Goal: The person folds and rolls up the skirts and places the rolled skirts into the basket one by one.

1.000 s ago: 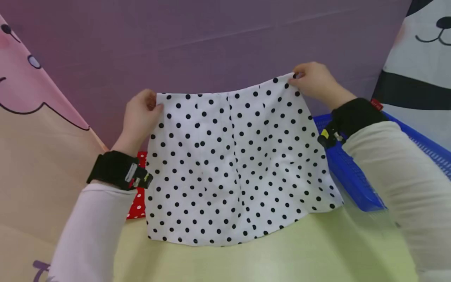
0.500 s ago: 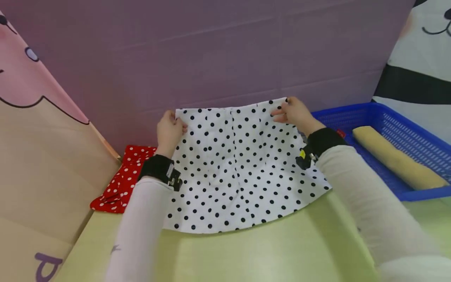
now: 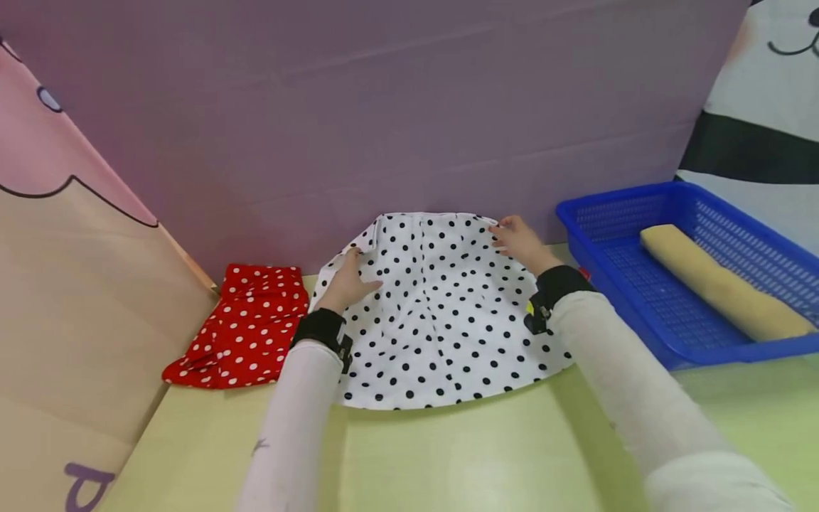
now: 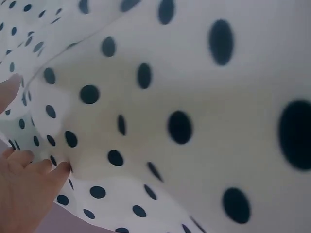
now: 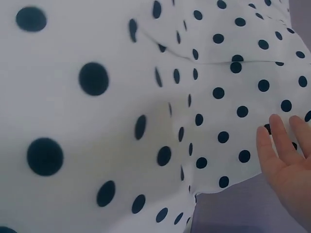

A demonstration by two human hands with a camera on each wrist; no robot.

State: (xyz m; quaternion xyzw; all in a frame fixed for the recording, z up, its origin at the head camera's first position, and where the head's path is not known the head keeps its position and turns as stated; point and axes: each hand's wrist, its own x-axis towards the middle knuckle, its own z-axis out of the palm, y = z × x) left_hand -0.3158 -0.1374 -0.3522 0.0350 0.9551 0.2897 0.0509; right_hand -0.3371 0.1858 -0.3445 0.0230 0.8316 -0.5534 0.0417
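Note:
A white cloth with black dots (image 3: 441, 306), wide at its lower hem and with a seam down the middle, is spread on the table against the back wall. Its top left corner is folded over. My left hand (image 3: 348, 284) rests on the cloth's left part, thumb apart from the fingers; in the left wrist view those fingers (image 4: 34, 170) lie against the fabric. At the top right corner is my right hand (image 3: 521, 245). The right wrist view shows its fingers (image 5: 282, 141) extended and spread over the dotted fabric, its thumb out of sight.
Left of the dotted cloth lies a folded red cloth with white dots (image 3: 249, 327). On the right stands a blue plastic basket (image 3: 627, 331) with a rolled yellow cloth (image 3: 723, 281) inside. A purple fabric wall (image 3: 384, 107) rises behind the pale green table (image 3: 448, 455).
Both hands have lowered the dotted cloth onto the table and loosened their grip on its top corners. The left hand has slid inward and down, and the left corner has folded over.

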